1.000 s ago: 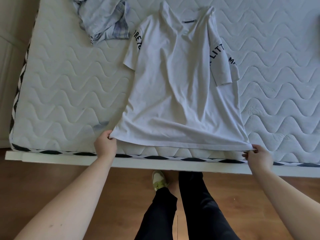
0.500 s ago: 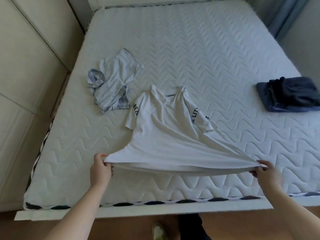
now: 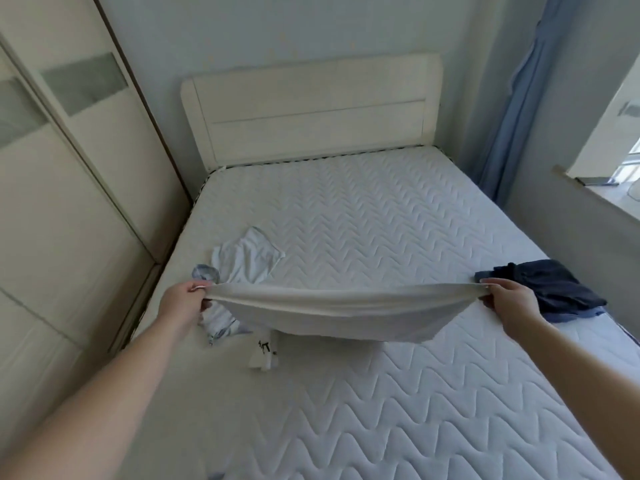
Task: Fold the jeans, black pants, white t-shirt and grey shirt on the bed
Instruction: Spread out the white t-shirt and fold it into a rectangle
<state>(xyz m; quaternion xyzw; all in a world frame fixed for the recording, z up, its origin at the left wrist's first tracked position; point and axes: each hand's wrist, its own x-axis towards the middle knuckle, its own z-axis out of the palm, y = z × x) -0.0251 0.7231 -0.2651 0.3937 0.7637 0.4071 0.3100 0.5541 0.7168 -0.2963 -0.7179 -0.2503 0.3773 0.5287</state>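
I hold the white t-shirt (image 3: 332,315) stretched by its hem above the mattress (image 3: 398,403). My left hand (image 3: 183,301) pinches the left hem corner and my right hand (image 3: 509,299) pinches the right one. The shirt's body hangs down under the hem, and a sleeve with black lettering (image 3: 265,351) rests on the mattress below. The crumpled grey shirt (image 3: 242,268) lies behind my left hand, partly hidden by it. A folded dark pile, jeans and black pants (image 3: 550,289), sits at the bed's right edge beyond my right hand.
A cream headboard (image 3: 311,109) stands at the far end. A wardrobe with sliding doors (image 3: 52,202) lines the left side. A blue curtain (image 3: 512,109) and a window sill (image 3: 595,199) are on the right.
Both hands have lifted the t-shirt hem off the bed's near edge and carried it forward over the shirt. The view has tilted up, showing the headboard and walls.
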